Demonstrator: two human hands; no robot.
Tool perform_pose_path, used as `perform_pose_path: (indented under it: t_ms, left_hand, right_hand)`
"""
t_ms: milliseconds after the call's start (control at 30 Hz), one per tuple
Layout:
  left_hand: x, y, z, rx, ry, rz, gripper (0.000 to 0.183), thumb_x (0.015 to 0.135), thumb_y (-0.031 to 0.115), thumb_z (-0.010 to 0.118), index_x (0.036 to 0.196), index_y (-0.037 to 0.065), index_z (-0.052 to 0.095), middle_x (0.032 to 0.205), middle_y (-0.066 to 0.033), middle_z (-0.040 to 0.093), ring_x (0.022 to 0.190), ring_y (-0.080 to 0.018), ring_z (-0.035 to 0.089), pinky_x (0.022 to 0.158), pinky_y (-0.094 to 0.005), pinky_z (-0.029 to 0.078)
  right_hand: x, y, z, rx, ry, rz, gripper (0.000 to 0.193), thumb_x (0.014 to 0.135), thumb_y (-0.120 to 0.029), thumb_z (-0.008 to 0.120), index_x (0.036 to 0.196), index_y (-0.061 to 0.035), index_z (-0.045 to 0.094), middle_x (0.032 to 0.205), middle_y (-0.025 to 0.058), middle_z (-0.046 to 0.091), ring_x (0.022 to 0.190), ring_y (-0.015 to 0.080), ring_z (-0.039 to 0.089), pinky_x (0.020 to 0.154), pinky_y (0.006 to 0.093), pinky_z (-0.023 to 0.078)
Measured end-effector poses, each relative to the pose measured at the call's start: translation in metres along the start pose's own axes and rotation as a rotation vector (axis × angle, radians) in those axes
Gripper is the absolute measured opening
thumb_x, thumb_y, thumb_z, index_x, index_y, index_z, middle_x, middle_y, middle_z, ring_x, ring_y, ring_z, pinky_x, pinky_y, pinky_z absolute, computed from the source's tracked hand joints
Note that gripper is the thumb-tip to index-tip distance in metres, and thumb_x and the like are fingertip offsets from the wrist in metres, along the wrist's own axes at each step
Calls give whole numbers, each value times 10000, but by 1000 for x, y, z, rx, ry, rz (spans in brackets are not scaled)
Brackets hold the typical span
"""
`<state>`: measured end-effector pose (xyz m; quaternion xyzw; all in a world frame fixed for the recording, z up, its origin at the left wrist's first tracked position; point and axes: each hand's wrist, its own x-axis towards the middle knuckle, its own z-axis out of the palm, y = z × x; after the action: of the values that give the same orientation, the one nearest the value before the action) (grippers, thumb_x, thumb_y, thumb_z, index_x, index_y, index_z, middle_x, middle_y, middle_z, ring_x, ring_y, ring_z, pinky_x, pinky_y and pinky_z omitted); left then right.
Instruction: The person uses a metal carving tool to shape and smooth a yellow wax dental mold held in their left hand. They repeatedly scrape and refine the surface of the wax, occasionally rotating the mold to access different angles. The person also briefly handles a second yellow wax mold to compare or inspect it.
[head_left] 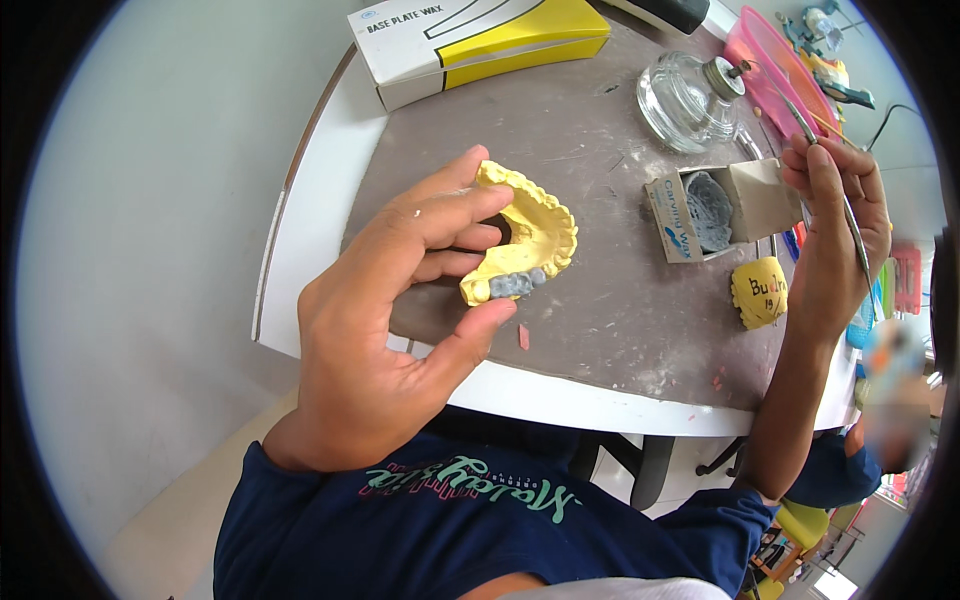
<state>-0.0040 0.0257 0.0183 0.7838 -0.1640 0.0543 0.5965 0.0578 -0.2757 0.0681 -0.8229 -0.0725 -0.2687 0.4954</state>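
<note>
Between the thumb and fingers of my left hand (pixel 385 270) is a yellow dental cast (pixel 540 222), a horseshoe-shaped arch held above the table. Grey wax teeth (pixel 512 284) sit on the near side of its arch, close to my thumb. My right hand (pixel 838 215), raised at the right, grips a thin metal wax carver (pixel 808 130) whose upper end points toward the glass burner. Below and left of that hand, an open box (pixel 668 222) holds a lump of grey carving wax (pixel 710 212). A smaller yellow plaster piece (pixel 760 293) with handwriting lies beside the box.
A glass spirit burner (pixel 685 100) stands at the back right, beside a pink basket (pixel 765 60). At the back left lies a white and yellow wax box (pixel 480 50). Pink wax scraps (pixel 524 336) dot the brown tabletop (pixel 600 345). Another person (pixel 840 470) sits at far right.
</note>
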Motion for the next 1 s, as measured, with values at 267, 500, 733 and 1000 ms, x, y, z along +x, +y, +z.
perform_pose_path:
  t_ms: [267, 500, 733, 1000]
  left_hand:
    - [1, -4, -3, 98, -32, 110, 320, 730, -118, 721, 1034, -27, 674, 1358, -295, 551, 1045, -252, 680, 884, -319, 552]
    - [-1, 4, 7, 133, 46, 29, 204, 744, -84, 702, 927, 5, 712, 1344, -322, 551, 1022, -258, 690, 868, -330, 557]
    - [-2, 2, 16, 27, 138, -11, 419, 728, -92, 738, 1131, -24, 643, 1370, -292, 539, 1052, -246, 679, 820, -303, 577]
    - [3, 0, 11, 124, -4, 79, 630, 686, -146, 729, 1275, -11, 550, 1435, -239, 481, 1059, -218, 655, 872, -314, 568]
  right_hand:
    - [-1, 0, -4, 76, 2, 2, 147, 945, -73, 642, 1025, 51, 638, 967, 165, 724, 859, 167, 704, 821, 267, 553]
    - [-24, -29, -21, 40, -93, 103, 94, 918, -54, 649, 948, 28, 616, 873, 128, 708, 782, 141, 680, 723, 248, 539]
    - [-52, -37, -28, 23, -261, 342, 113, 876, -32, 671, 873, 22, 572, 832, 95, 680, 772, 110, 670, 707, 225, 536]
    - [-50, -31, -21, 9, -323, 351, 130, 870, -57, 666, 849, 8, 554, 774, 97, 661, 657, 100, 631, 587, 205, 507]
